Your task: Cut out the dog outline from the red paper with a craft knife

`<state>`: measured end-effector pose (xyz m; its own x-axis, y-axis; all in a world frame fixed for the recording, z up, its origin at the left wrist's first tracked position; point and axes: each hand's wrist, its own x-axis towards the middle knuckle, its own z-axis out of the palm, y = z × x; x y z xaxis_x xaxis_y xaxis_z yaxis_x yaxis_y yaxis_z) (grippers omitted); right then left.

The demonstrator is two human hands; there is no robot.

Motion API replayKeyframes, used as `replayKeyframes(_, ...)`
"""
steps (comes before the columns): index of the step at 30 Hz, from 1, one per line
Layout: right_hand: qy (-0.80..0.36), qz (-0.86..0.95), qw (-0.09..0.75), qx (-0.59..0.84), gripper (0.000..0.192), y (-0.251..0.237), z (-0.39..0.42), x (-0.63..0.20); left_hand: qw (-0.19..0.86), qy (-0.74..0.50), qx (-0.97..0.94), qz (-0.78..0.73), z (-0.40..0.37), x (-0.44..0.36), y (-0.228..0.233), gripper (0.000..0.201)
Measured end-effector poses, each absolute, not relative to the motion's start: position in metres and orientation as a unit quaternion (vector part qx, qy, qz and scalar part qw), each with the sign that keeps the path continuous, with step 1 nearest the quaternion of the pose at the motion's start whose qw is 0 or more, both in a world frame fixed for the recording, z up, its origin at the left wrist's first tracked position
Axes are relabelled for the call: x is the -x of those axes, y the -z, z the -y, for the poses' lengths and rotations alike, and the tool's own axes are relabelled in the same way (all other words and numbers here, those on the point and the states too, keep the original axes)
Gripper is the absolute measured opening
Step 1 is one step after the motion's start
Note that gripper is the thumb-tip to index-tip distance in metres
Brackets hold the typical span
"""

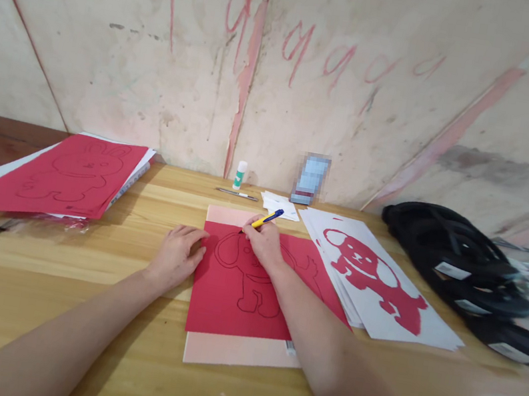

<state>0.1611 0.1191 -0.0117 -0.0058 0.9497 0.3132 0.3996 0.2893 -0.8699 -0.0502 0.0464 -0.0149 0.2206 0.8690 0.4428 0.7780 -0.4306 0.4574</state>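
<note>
I see a red paper sheet which lies flat over a pale pink board. Thin dark lines on it outline a dog-like animal. A slim tool, yellow with blue end, stands tilted at the sheet's upper part, blue end raised.

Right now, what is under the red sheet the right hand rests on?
Beyond the red sheet, a pale pink board shows along the near and far edges, with a small grey patch by the right forearm. The rest underneath is covered.
</note>
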Motion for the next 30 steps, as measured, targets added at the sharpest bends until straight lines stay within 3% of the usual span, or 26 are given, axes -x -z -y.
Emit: replayKeyframes(30, -0.294, 0.66, 0.469, 0.507, 0.007, 0.0111, -0.1188, -0.1597, 0.07, -0.326, -0.78, -0.53, -0.045, 0.0495, 0.0121, 0.024)
